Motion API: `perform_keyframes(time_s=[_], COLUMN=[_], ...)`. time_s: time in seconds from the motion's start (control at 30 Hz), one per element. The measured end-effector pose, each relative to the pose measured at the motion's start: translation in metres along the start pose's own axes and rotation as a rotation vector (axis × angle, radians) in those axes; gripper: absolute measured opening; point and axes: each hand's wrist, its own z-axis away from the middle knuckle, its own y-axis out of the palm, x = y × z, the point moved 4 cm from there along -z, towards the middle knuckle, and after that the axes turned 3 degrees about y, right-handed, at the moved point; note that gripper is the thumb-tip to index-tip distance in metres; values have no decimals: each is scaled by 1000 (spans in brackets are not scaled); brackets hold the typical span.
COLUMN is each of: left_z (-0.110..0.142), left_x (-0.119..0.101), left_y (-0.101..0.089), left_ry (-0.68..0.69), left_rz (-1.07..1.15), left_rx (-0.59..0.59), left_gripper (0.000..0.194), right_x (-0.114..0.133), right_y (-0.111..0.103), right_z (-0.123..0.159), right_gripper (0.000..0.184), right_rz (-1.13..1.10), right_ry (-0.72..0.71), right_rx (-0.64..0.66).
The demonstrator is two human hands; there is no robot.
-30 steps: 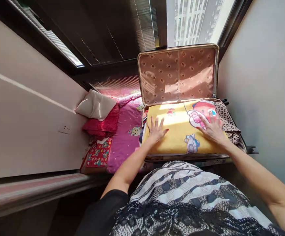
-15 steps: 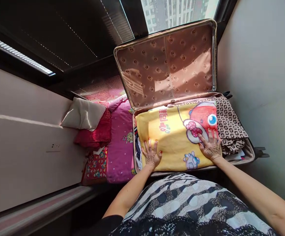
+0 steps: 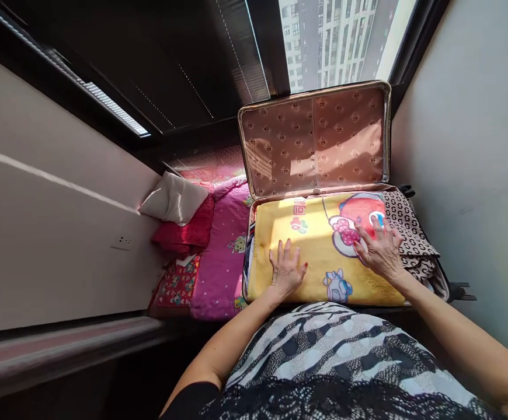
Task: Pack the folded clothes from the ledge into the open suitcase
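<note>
An open suitcase [image 3: 440, 280] lies before me with its patterned lid [image 3: 315, 140] propped upright against the window. A folded yellow blanket [image 3: 310, 245] with a cartoon print fills the top of the case. My left hand [image 3: 286, 269] rests flat on the blanket's near left part, fingers spread. My right hand [image 3: 380, 248] lies flat on the cartoon print at the right, fingers spread. A brown patterned cloth [image 3: 407, 224] sits folded beside the blanket at the case's right side.
A pink cartoon quilt [image 3: 221, 256] lies left of the suitcase, with a red folded cloth [image 3: 186, 233] and a white pillow [image 3: 173, 198] beyond it. A pale wall [image 3: 477, 146] stands close on the right. A ledge [image 3: 61, 344] runs along the lower left.
Both hands slid a little farther up over the yellow blanket from its near edge, staying flat on it. The view also shifted.
</note>
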Motion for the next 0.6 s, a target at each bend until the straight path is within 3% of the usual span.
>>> perform_keyframes(time_s=[0.1, 0.2, 0.33, 0.43, 0.5, 0.6], left_z=[-28, -51, -59, -57, -57, -57], left_x=[-47, -67, -63, -59, -59, -60], left_y=[-2, 22, 55, 60, 59, 57], left_ry=[171, 206, 168, 159, 160, 156], left_rz=[67, 102, 89, 84, 86, 80], left_rx=[11, 93, 165, 177, 188, 195], left_gripper=[73, 79, 78, 79, 79, 80], right_x=[-1, 0, -1, -4, -3, 6], right_y=[13, 44, 72, 67, 57, 48], right_z=[-47, -72, -71, -74, -91, -143], right_gripper=[61, 60, 62, 63, 62, 58], right_rz=[-23, -30, -55, -89, -114, -148], right_ry=[3, 20, 10, -2, -8, -12], right_rx=[96, 223, 330, 349, 321, 294])
